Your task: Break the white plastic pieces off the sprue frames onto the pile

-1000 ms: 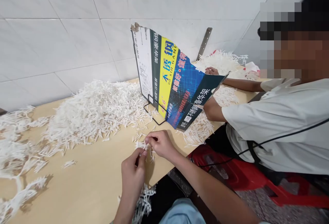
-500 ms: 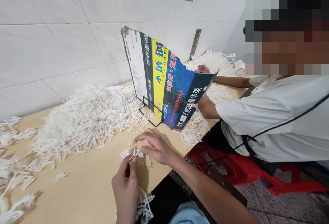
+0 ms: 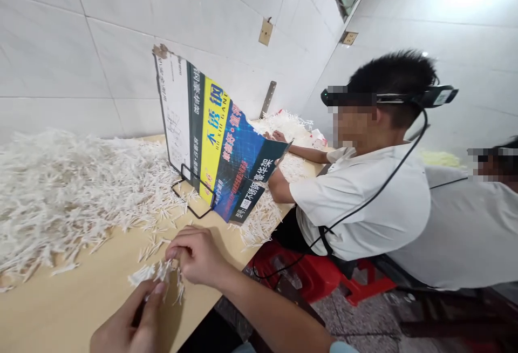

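Note:
My left hand (image 3: 129,323) is at the bottom edge of the head view, fingers pinched on one end of a small white plastic cluster of sticks (image 3: 151,275). My right hand (image 3: 196,256) is closed on the other end of that cluster, just above the wooden table (image 3: 81,304). A large heap of the same white pieces (image 3: 68,185) lies on the table to the left and behind my hands.
A printed cardboard divider (image 3: 214,148) stands in a wire holder mid-table. Beyond it a person in a white shirt (image 3: 360,202) sits on a red stool (image 3: 319,277) with hands in another white pile (image 3: 283,126). A second person (image 3: 477,218) sits further right.
The view has swung right and up, bringing the neighbours' upper bodies into view. My hands stay on the cluster, now lower left in the frame.

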`<action>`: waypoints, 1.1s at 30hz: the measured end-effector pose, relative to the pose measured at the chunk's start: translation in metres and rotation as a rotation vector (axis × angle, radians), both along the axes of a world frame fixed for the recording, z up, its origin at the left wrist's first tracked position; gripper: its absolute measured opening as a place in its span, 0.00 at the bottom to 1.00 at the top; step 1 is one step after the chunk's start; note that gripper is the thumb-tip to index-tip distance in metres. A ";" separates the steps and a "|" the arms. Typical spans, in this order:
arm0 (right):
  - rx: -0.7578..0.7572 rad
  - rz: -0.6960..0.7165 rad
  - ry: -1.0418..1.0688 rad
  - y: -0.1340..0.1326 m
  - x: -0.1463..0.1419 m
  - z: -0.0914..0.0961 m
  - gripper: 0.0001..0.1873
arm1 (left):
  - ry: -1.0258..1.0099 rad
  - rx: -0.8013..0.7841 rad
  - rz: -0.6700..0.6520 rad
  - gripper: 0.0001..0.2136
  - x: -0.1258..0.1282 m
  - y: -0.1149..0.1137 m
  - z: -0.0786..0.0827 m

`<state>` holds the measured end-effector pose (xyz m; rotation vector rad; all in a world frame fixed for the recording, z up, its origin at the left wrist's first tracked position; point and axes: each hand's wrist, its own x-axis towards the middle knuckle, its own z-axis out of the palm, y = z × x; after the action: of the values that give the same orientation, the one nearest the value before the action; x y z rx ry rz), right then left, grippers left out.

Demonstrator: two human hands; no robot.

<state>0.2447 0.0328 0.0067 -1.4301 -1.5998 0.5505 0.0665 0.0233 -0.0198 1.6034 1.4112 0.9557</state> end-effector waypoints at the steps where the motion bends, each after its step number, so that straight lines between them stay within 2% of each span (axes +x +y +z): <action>1: 0.001 -0.019 0.037 0.001 0.001 -0.001 0.12 | 0.060 -0.028 -0.016 0.13 0.002 -0.003 0.008; 3: -0.028 -0.107 0.166 0.004 0.003 -0.002 0.11 | 0.141 -0.019 -0.017 0.15 0.004 -0.015 0.021; 6: -0.093 -0.316 0.372 0.010 0.008 -0.004 0.13 | 0.116 0.141 0.021 0.15 0.007 -0.043 0.029; 7: -0.087 -0.333 0.384 0.012 0.009 -0.005 0.13 | 0.091 0.168 0.013 0.15 0.008 -0.051 0.029; 9: -0.045 -0.256 0.365 0.013 0.010 -0.004 0.12 | 0.039 0.149 -0.049 0.15 0.011 -0.060 0.027; 11: -0.031 -0.152 0.409 0.012 0.010 -0.003 0.12 | 0.002 0.075 -0.128 0.17 0.016 -0.056 0.027; 13: -0.051 -0.101 0.515 0.008 0.011 -0.002 0.14 | -0.021 -0.002 -0.177 0.17 0.021 -0.043 0.030; 18: -0.102 -0.021 0.605 -0.006 0.010 0.005 0.14 | -0.087 -0.110 -0.130 0.20 0.028 -0.013 0.042; 22: -0.149 0.046 0.547 -0.019 0.006 0.013 0.09 | -0.227 -0.142 -0.124 0.17 0.030 -0.012 0.046; 27: -0.218 0.140 0.386 -0.023 0.004 0.015 0.07 | -0.315 -0.188 -0.110 0.21 0.031 -0.010 0.041; 33: -0.192 0.077 0.111 -0.020 -0.001 0.011 0.07 | -0.317 -0.169 -0.079 0.23 0.027 -0.012 0.035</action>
<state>0.2438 0.0130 0.0175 -1.4550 -1.5510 0.8339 0.0935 0.0111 0.0152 1.3079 1.1687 0.9681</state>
